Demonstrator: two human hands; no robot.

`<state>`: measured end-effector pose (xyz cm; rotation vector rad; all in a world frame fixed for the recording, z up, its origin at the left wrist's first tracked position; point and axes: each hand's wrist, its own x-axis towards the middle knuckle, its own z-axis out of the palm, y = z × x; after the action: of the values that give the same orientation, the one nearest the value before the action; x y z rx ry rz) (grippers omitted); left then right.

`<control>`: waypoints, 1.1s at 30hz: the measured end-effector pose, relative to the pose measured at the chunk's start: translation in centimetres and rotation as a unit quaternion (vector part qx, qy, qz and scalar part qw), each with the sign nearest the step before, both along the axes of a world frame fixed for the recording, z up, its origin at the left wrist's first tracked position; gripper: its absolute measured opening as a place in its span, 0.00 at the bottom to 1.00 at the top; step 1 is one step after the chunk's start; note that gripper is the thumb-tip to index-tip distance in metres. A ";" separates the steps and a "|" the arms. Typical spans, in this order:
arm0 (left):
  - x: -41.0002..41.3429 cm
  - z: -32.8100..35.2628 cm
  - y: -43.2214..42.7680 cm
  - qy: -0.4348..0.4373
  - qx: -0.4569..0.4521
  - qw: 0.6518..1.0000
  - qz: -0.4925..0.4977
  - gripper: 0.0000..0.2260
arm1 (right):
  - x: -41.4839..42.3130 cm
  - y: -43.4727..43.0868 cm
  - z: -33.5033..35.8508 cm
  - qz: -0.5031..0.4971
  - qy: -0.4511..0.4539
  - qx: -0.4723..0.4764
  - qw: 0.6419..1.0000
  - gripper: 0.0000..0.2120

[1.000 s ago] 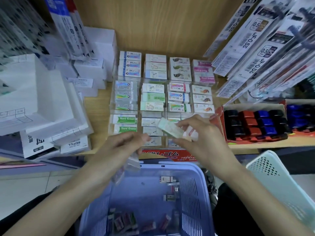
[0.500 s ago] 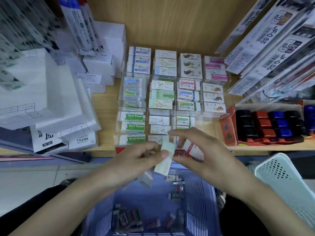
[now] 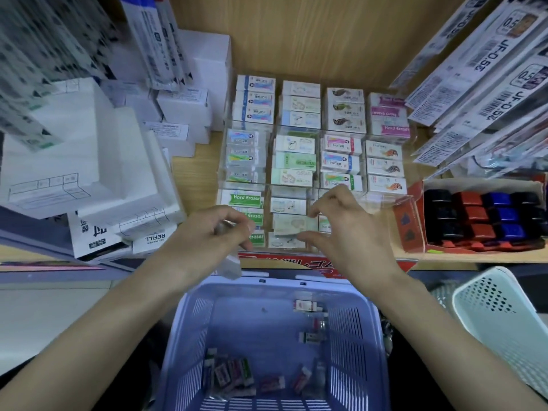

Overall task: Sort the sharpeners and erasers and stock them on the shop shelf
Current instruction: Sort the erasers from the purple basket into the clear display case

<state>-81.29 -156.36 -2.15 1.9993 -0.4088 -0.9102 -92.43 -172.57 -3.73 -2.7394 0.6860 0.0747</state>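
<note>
Head camera view: we set a pale green-and-white sleeved eraser (image 3: 292,225) into the front row of the clear plastic display tray (image 3: 385,200) at the front edge of the wooden shelf (image 3: 195,173). Our right hand (image 3: 347,232) pinches its right end between thumb and fingertips, apparently to drop it square among its kind. Our left hand (image 3: 204,232) pinches a crumpled clear wrapper (image 3: 229,265), kept aside over the lilac plastic basket (image 3: 189,321), where more loose wrapped erasers (image 3: 228,375) wait.
</note>
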 end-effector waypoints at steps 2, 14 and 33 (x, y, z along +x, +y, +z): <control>0.0 0.2 0.2 0.002 -0.016 1.000 0.013 0.08 | 0.7 0.7 -0.3 0.020 0.050 -0.034 0.998 0.16; -0.4 0.1 -0.1 0.089 -0.075 0.991 0.071 0.11 | 0.0 1.5 2.1 -0.014 -0.158 0.491 0.857 0.23; -0.9 0.7 -0.3 0.370 -0.174 0.913 0.013 0.10 | -0.1 0.3 2.5 -0.032 -0.229 0.699 0.677 0.21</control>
<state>-82.21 -156.62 -1.43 1.2125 -0.0964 -1.3813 -92.54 -172.23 -1.27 -1.1368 0.2939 -0.0838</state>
